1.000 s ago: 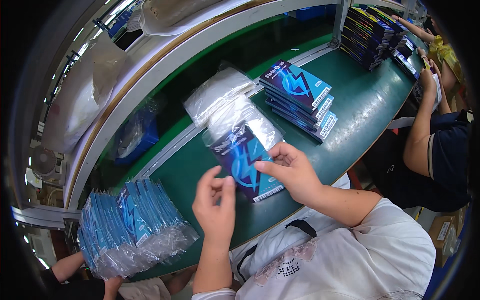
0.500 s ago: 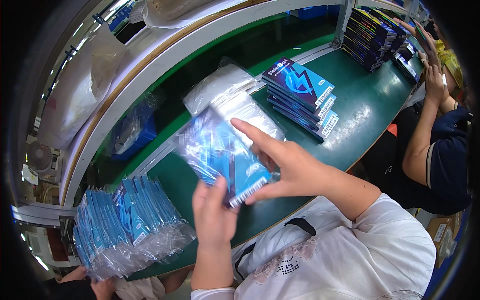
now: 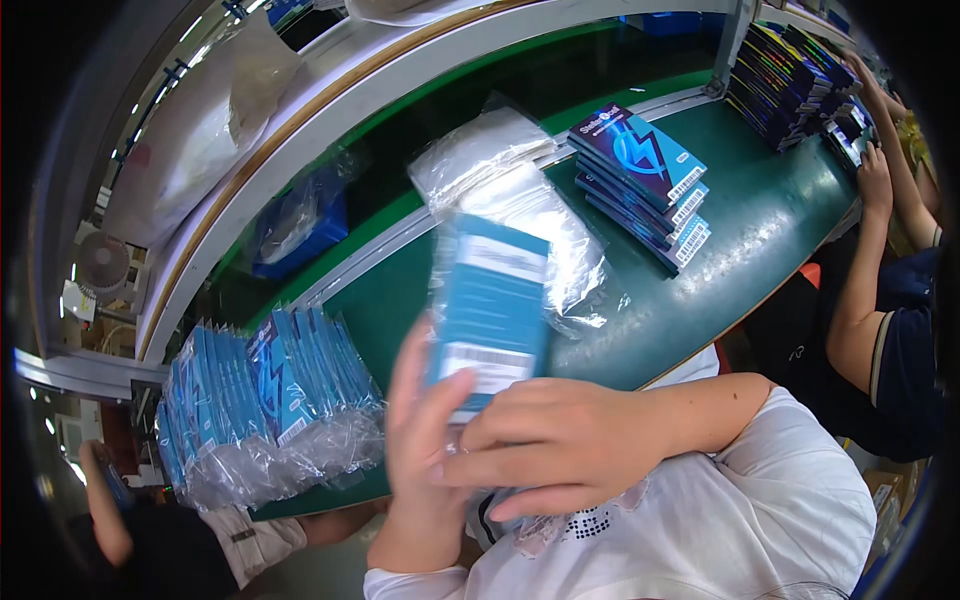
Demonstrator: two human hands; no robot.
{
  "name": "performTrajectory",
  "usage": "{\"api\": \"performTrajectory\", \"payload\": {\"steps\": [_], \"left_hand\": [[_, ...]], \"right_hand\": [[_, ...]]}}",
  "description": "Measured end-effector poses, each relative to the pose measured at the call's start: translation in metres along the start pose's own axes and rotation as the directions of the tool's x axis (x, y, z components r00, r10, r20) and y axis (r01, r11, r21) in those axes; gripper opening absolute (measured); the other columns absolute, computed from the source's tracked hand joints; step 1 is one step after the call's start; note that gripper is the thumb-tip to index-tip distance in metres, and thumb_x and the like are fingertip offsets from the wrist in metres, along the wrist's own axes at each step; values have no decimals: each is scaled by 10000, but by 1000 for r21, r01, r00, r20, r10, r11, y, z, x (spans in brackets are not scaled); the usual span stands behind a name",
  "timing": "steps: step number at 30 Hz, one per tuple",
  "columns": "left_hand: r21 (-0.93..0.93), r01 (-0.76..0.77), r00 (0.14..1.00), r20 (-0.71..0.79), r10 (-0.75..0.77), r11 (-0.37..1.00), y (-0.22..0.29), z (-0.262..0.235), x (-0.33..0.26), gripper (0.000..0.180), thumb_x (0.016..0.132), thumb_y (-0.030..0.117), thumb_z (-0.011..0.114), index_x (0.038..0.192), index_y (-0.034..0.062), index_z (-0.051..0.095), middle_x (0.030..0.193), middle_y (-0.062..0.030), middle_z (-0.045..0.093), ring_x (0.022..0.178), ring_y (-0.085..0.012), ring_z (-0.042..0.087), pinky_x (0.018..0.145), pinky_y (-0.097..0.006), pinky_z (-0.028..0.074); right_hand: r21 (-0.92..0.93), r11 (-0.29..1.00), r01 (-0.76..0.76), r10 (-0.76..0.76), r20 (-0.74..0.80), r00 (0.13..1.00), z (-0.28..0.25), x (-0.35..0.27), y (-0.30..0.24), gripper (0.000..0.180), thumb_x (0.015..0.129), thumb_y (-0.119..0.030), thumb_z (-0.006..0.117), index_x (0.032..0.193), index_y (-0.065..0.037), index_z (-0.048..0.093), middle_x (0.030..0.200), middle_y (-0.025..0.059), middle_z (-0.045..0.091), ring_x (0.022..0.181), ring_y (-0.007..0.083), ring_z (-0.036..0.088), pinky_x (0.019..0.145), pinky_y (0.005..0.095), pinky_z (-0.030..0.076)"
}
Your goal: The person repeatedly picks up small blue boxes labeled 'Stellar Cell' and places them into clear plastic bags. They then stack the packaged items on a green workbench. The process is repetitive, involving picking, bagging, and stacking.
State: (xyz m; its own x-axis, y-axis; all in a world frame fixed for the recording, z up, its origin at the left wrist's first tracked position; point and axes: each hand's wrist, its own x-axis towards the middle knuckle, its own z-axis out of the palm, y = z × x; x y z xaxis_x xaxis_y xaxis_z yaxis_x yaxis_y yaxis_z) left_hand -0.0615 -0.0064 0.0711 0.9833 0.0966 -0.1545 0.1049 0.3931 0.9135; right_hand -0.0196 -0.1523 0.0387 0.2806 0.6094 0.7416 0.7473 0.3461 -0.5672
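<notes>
Two hands hold one blue flat box [image 3: 488,305] in a clear plastic sleeve, raised upright above the green tabletop [image 3: 760,225], close to the person's chest. The left hand [image 3: 425,440] backs its lower edge with fingers [image 3: 405,365] pressed together and pointing up, thumb on the front. The right hand [image 3: 560,440] lies across below it, palm down, fingers [image 3: 490,425] curled onto the box's bottom end.

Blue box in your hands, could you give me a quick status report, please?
Both hands, left and right, grip the blue box, upright, inside a clear bag. Bagged boxes left, bare stack right. Nothing blocking.
</notes>
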Motion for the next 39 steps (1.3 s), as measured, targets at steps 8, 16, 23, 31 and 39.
{"api": "performTrajectory", "payload": {"steps": [8,16,23,31,39], "left_hand": [[997,-64,615,77,785,-47,49,-90,-9,471,879,70,523,1337,-20,461,1411,-194,409,1329,-343,359,1119,-467,218],[970,194,618,-7,786,-144,35,-94,-1,491,895,196,599,1319,-21,480,1433,-209,380,1372,-397,273,1120,-498,207],[714,-688,668,693,270,-130,-46,0,17,382,775,56,648,1156,73,626,1252,-99,531,1078,-283,504,923,-412,401],[765,-631,755,566,332,129,-93,7,59,202,796,-36,622,994,-2,642,874,-124,541,761,-266,567,681,-336,471],[716,-449,892,322,319,534,-92,8,62,152,867,11,614,1010,-12,659,890,-101,530,721,-155,577,640,-263,508]], "right_hand": [[94,954,-286,292,-52,955,-18,-16,12,385,848,-149,648,1196,-23,541,989,131,574,834,266,609,681,351,505],[-312,862,-401,296,-334,895,-86,-14,21,315,833,-120,662,1122,-7,608,1064,117,604,862,209,599,743,313,486],[-704,-51,-708,234,-698,677,-144,-24,86,581,740,-331,752,1217,-60,561,1154,153,561,1047,325,536,940,401,410],[-568,531,-629,137,-674,726,-128,-35,60,608,698,-217,778,1236,-74,534,1127,153,539,1019,274,550,895,376,454],[894,157,-420,927,14,374,-80,-82,-13,539,919,-267,604,1349,-7,410,1055,101,613,874,118,617,713,213,502]]}}
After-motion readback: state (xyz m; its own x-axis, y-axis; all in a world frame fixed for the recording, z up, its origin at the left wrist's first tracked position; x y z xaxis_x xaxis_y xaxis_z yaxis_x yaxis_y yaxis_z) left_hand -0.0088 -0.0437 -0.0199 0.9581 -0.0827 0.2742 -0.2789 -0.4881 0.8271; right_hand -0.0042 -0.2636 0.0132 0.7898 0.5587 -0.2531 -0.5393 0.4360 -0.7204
